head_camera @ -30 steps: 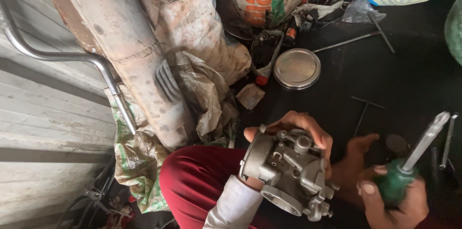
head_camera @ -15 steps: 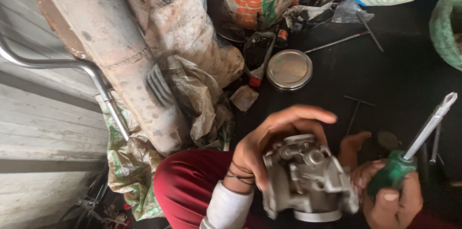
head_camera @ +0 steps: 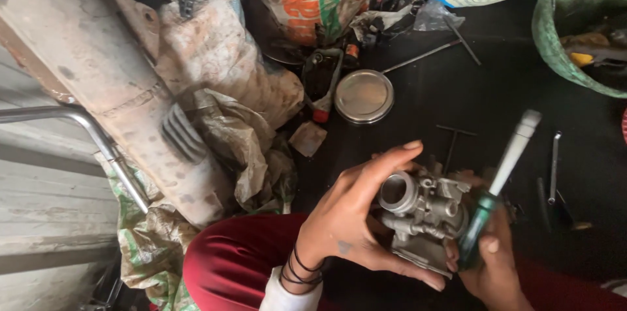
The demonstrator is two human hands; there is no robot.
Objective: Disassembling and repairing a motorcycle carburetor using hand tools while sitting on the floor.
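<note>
Here the left hand (head_camera: 356,219) cups the carburetor (head_camera: 424,213), right hand (head_camera: 493,265) gripping a screwdriver (head_camera: 499,183).

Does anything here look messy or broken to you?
Nothing is plainly broken. The carburetor in the left hand looks whole. Around it the floor is cluttered: crumpled sacks, loose rods and a round tin lid lie scattered.

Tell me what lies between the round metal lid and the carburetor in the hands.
In the head view, only bare dark floor separates the round metal lid from the carburetor; the left hand wraps the carburetor's near side.
</note>
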